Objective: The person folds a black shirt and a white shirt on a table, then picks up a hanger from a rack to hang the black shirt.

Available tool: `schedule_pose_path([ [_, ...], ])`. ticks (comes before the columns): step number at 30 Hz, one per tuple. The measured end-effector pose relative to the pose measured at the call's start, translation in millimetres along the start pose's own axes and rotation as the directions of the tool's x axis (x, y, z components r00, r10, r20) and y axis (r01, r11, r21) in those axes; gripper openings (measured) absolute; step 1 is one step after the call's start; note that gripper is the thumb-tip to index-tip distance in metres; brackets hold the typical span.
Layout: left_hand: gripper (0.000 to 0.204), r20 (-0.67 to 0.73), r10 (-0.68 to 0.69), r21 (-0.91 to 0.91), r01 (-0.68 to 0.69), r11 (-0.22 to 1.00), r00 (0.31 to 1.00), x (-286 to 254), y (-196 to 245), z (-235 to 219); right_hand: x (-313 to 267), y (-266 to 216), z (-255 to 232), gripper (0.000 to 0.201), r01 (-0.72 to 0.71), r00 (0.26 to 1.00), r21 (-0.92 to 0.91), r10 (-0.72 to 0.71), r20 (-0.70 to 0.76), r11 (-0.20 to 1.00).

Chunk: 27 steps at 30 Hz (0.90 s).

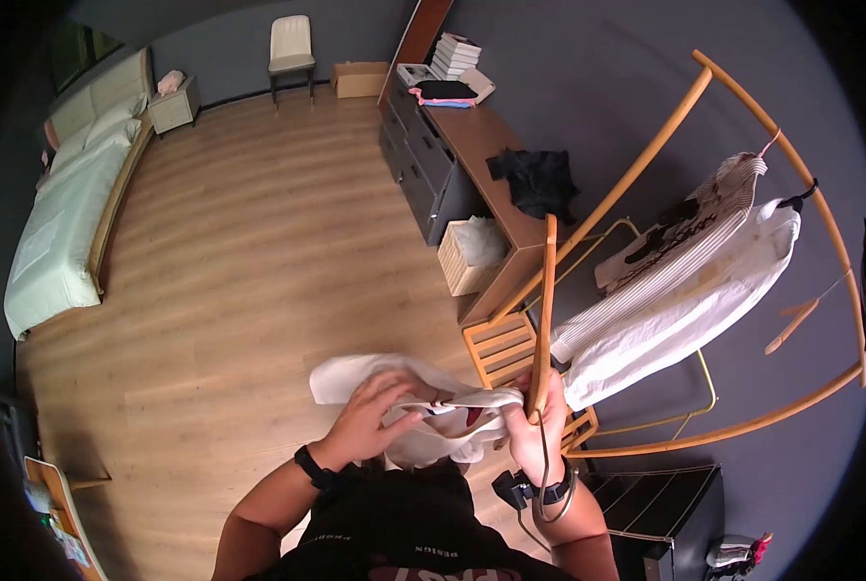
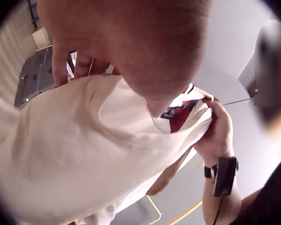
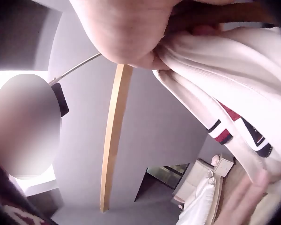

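Note:
My right hand (image 1: 537,426) grips a wooden hanger (image 1: 546,300) together with the bunched neck edge of a white top (image 2: 84,140). One hanger arm points up and away; its metal hook (image 1: 546,460) hangs down by the right wrist. Inside the neck opening, red and dark trim (image 2: 180,117) and a label show. My left hand (image 1: 370,416) lies against the left part of the top, fingers rather straight, thumb apart at the neck opening. In the right wrist view, the left fingers (image 3: 246,199) rest along the fabric's lower edge.
At right stands a wooden clothes rack (image 1: 781,126) with a striped garment (image 1: 689,237), a white garment (image 1: 684,310) and another hanger (image 1: 793,324). Beyond it is a desk (image 1: 481,145) with a black garment (image 1: 539,182) and a basket (image 1: 471,257) beside it. A bed (image 1: 70,232) stands far left.

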<state>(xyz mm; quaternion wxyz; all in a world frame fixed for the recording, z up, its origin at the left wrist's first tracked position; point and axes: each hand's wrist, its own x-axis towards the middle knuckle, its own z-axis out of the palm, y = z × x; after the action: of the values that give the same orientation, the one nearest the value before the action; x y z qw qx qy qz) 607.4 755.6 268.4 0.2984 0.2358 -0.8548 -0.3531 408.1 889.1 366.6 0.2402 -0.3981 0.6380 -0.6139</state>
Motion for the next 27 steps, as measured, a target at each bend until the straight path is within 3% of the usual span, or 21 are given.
schedule_pose_path([
  [1, 0.051, 0.113, -0.014, -0.074, 0.023, 0.997, 0.993, -5, -5, 5, 0, -3, 1, 0.035, -0.001, 1.0, 0.0, 0.001, -0.003, 1.0],
  [2, 0.041, 0.127, -0.099, -0.128, 0.115, 0.985, 0.987, -7, -2, 10, 2, -6, 2, 0.035, 0.017, 1.0, -0.002, -0.017, 0.024, 1.0],
  [3, 0.041, 0.128, -0.098, -0.129, 0.114, 0.985, 0.987, -8, -10, 15, 4, -10, 4, 0.036, 0.037, 0.998, -0.002, -0.037, 0.052, 0.999],
  [5, 0.031, 0.117, -0.215, 0.014, 0.214, 0.977, 0.97, -6, -24, 20, 5, -15, 8, 0.037, 0.095, 0.995, -0.053, -0.093, 0.043, 0.994],
  [6, 0.023, 0.024, -0.247, 0.038, 0.246, 0.969, 0.969, -3, -27, 16, 5, -13, 5, 0.037, 0.075, 0.997, -0.069, -0.074, 0.008, 0.995],
  [7, 0.023, 0.026, -0.242, 0.036, 0.241, 0.97, 0.97, 1, -30, 8, 6, -11, 2, 0.036, 0.053, 0.998, -0.084, -0.056, -0.028, 0.995],
  [9, 0.02, -0.272, -0.086, 0.192, 0.141, 0.971, 0.959, 11, -32, -14, 12, -7, -5, 0.034, 0.019, 0.99, -0.128, -0.037, -0.138, 0.992],
  [10, 0.02, -0.267, -0.082, 0.189, 0.136, 0.973, 0.96, 16, -25, -26, 16, -4, -10, 0.033, 0.004, 0.987, -0.177, -0.031, -0.155, 0.984],
  [12, 0.018, -0.053, -0.353, -0.156, 0.342, 0.927, 0.934, 26, -1, -56, 22, 4, -17, 0.033, -0.022, 0.984, -0.279, -0.029, -0.177, 0.96],
  [15, 0.019, 0.028, -0.268, -0.247, 0.267, 0.932, 0.963, 35, -1, -69, 22, 3, -20, 0.029, -0.127, 0.987, -0.158, 0.108, -0.122, 0.979],
  [17, 0.019, 0.0, -0.27, -0.318, 0.256, 0.913, 0.963, 44, -2, -65, 20, 7, -20, 0.027, -0.132, 0.99, -0.125, 0.125, -0.067, 0.983],
  [19, 0.015, -0.1, -0.348, -0.526, 0.248, 0.814, 0.932, 50, -2, -62, 17, 10, -20, 0.026, -0.138, 0.99, -0.092, 0.138, -0.007, 0.986],
  [22, 0.007, -0.218, -0.321, -0.452, 0.196, 0.87, 0.922, 57, 6, -69, 13, 12, -26, 0.03, -0.213, 0.968, -0.072, 0.221, 0.117, 0.974],
  [23, 0.007, -0.222, -0.324, -0.449, 0.199, 0.871, 0.92, 59, 7, -69, 12, 15, -26, 0.026, -0.191, 0.977, -0.008, 0.191, 0.094, 0.982],
  [25, 0.008, -0.259, -0.29, -0.296, 0.21, 0.932, 0.921, 64, 12, -70, 8, 11, -33, 0.026, -0.286, 0.958, 0.006, 0.286, -0.018, 0.958],
  [26, 0.008, -0.265, -0.287, -0.289, 0.208, 0.935, 0.921, 68, 12, -71, 6, -2, -28, 0.027, -0.182, 0.981, 0.089, 0.186, -0.045, 0.979],
  [27, 0.012, -0.311, -0.12, -0.097, 0.094, 0.991, 0.943, 72, 11, -72, 5, -9, -24, 0.028, -0.104, 0.991, 0.159, 0.116, -0.067, 0.982],
])
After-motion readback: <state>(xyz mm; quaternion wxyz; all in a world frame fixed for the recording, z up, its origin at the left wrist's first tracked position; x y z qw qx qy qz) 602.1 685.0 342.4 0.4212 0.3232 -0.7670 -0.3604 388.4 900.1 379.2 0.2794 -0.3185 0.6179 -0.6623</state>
